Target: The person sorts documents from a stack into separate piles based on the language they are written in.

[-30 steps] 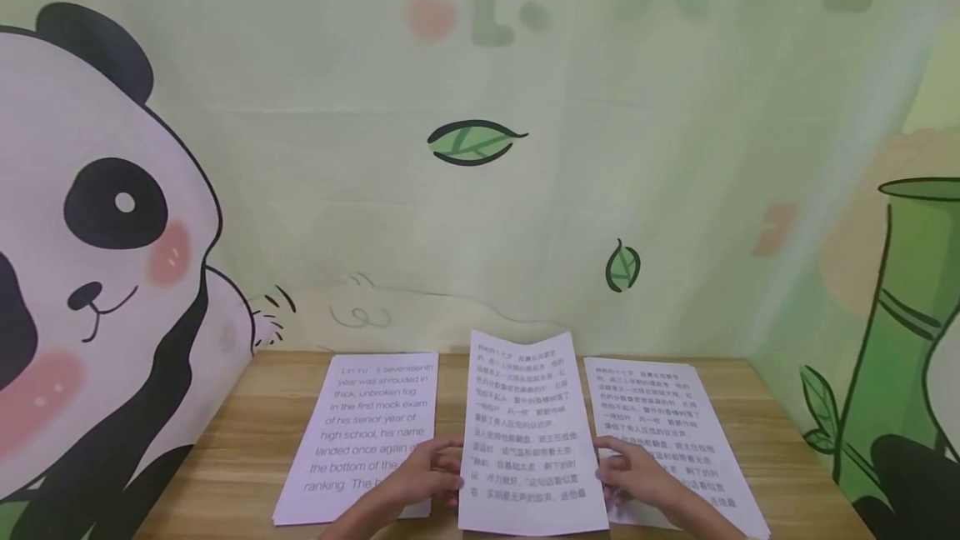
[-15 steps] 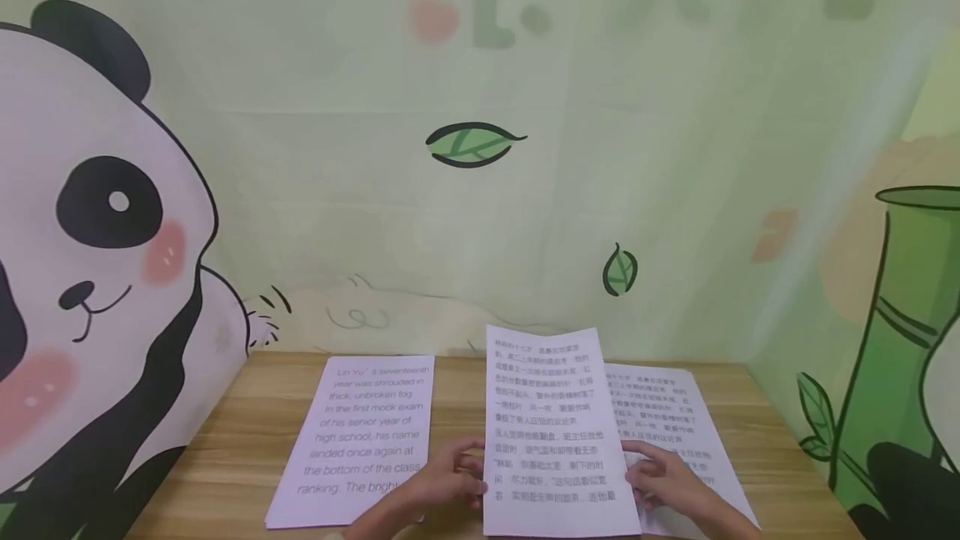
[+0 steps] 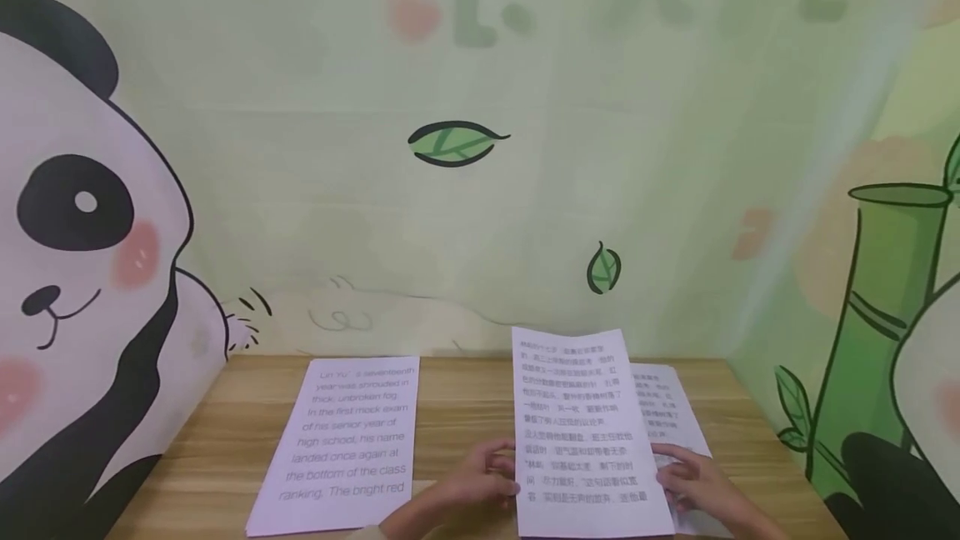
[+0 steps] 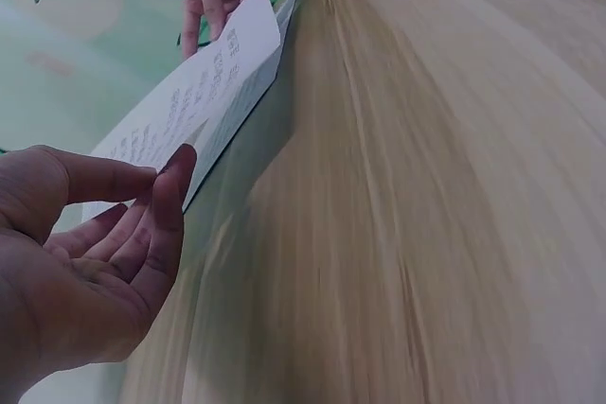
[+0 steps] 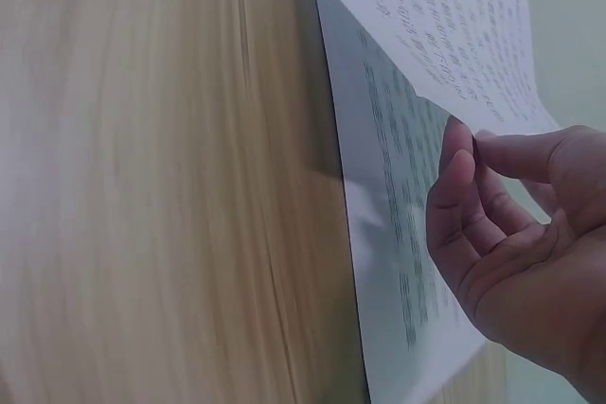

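Observation:
A sheet of paper (image 3: 577,432) printed with Chinese text is held up off the table by both hands, one at each long side. My left hand (image 3: 486,477) pinches its left edge between thumb and fingers, as the left wrist view shows. On the other side my right hand (image 3: 693,486) pinches the right edge; in the right wrist view the thumb lies on top and fingers underneath. Below the lifted sheet is a stack of printed paper (image 5: 388,224) on the table, partly covered by it in the head view. The sheet bows slightly at its far end.
Another stack of paper (image 3: 345,440) with English text lies on the left of the wooden table (image 3: 450,390). Behind the table hangs a green cloth backdrop (image 3: 315,190) with a panda, leaves and bamboo on it.
Both hands have carried the sheet to the right, from between the two stacks to over the right stack. The left stack is now fully uncovered by the left hand.

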The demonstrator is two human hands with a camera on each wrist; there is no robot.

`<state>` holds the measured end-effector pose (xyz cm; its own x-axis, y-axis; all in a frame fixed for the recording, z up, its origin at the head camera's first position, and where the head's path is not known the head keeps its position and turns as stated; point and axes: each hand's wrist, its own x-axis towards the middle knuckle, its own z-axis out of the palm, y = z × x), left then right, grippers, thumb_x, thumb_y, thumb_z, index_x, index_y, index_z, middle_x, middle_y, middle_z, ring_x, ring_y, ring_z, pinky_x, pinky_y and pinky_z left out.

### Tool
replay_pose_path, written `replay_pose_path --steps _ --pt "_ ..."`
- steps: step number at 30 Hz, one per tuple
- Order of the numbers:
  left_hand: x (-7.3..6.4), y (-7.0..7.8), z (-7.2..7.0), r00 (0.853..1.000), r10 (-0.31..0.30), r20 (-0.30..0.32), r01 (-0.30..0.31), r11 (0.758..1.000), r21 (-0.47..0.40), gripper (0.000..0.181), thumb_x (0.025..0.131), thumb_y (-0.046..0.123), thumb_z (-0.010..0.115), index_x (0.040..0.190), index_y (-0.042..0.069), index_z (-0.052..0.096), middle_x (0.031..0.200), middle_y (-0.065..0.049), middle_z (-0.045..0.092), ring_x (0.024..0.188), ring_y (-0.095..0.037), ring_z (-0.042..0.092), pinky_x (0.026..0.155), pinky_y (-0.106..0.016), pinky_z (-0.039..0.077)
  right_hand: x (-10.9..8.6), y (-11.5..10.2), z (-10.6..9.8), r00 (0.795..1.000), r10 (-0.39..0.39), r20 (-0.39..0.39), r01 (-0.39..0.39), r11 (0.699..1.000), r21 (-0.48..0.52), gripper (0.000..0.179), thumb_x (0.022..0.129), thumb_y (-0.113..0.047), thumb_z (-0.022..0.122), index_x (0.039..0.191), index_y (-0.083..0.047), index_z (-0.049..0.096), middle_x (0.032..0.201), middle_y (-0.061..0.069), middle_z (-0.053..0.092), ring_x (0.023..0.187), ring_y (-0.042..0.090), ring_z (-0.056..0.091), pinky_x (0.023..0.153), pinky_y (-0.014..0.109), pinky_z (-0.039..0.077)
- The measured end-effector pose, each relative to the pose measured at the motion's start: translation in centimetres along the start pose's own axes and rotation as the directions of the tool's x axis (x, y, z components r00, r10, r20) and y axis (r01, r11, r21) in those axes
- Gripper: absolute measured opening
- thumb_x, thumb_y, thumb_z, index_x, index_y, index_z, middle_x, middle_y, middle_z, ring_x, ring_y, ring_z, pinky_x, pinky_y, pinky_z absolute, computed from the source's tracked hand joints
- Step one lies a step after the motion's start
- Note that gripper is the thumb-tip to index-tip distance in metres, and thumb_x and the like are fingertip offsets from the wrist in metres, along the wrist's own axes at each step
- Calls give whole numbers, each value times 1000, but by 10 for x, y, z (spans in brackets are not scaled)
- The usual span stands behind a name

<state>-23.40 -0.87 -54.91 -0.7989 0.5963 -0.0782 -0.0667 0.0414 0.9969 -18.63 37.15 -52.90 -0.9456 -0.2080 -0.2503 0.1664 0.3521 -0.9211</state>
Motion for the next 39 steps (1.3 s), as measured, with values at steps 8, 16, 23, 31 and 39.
replay_pose_path --steps 8,16,23,31,39 --pt "27 -2 38 998 -10 -59 10 1000 3 52 81 -14 65 130 2 60 92 -11 70 64 -12 60 55 -20 51 -7 15 -32 988 143 -65 -142 990 23 69 101 -25 63 153 6 30 107 2 72 91 17 64 78 34 54" --pt "52 7 66 992 -69 -107 70 998 3 53 82 -13 66 132 4 59 95 -9 69 67 -14 63 57 -22 53 -16 22 -67 997 78 -4 -78 997 -30 67 106 -23 54 152 13 22 112 10 73 96 16 70 82 34 56" --pt "66 3 85 992 -88 -95 85 996 -41 47 83 -14 64 127 2 60 91 -10 73 68 -16 68 58 -24 52 -18 29 -79 992 93 -89 -104 987 -119 63 104 -19 57 149 13 29 122 28 69 97 17 70 81 37 58" --pt "76 -1 96 984 -116 -139 117 993 2 47 82 -13 66 126 -1 59 90 -9 68 66 -13 65 58 -23 54 -19 35 -82 973 150 -176 -172 978 -116 61 101 -18 60 150 8 36 111 13 75 89 15 69 72 29 54" --pt "81 -3 102 984 -90 -151 98 994 44 55 82 -13 66 135 -6 55 89 -9 64 63 -12 64 57 -23 55 -22 39 -83 960 173 -221 -207 968 -142 64 100 -21 63 150 8 36 102 6 76 82 15 66 67 26 51"
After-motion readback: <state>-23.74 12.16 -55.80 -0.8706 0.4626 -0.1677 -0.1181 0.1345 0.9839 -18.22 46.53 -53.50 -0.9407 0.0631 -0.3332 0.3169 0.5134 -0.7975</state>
